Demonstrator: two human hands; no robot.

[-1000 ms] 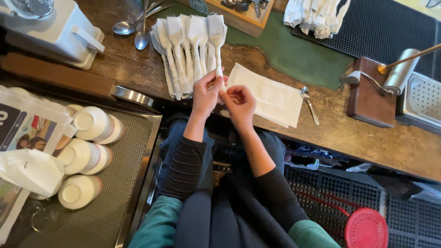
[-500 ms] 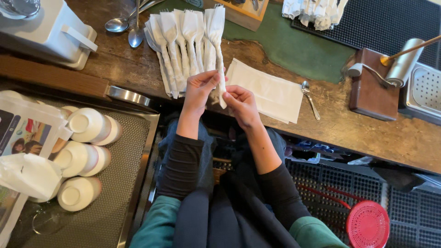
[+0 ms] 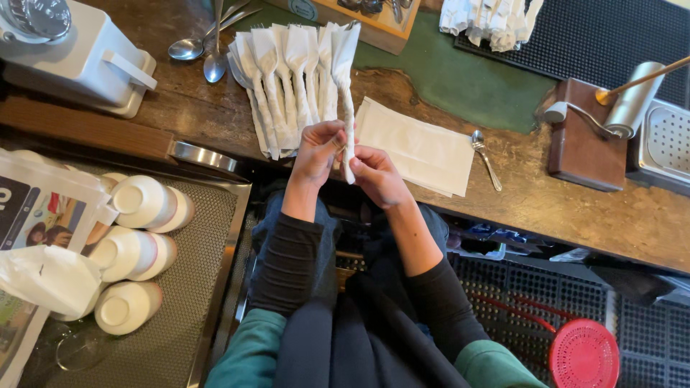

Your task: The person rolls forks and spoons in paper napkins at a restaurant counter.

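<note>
both hands, left hand [image 3: 318,147] and right hand [image 3: 374,174], now grip the twisted napkin roll [image 3: 348,108] lower and nearer the worktop [image 3: 546,194] edge than before, its flared top beside the finished napkin rolls [image 3: 284,79], wrapping nearly finished.

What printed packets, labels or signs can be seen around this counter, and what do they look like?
Printed packet: far left beside the white cups, flat, white with a dark panel and a colourful picture.
Round label: top centre, on the wooden box, teal and pale.
No screens show.

White twisted napkin roll [image 3: 348,122], upright
</note>
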